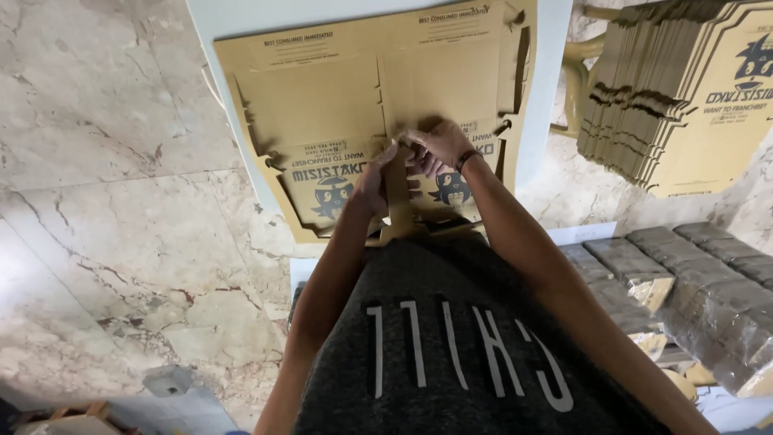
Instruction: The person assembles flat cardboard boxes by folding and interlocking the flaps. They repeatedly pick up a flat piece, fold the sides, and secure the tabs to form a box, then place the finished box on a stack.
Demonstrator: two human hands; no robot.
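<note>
A flat brown cardboard box blank (346,89) with printed blue cartoon figures lies on a pale table (543,72) in front of me. My left hand (372,179) grips a narrow cardboard flap (396,201) near the blank's near edge. My right hand (435,147), with a dark band at the wrist, pinches the same flap just above, fingers closed on the cardboard. Both hands touch each other at the middle of the blank. My dark grey shirt hides the blank's nearest edge.
A thick stack of the same flat cardboard blanks (676,89) leans at the upper right. Wrapped grey-brown bundles (692,274) lie at the right. Marble floor (105,185) spreads to the left, with a small grey block (167,380) on it.
</note>
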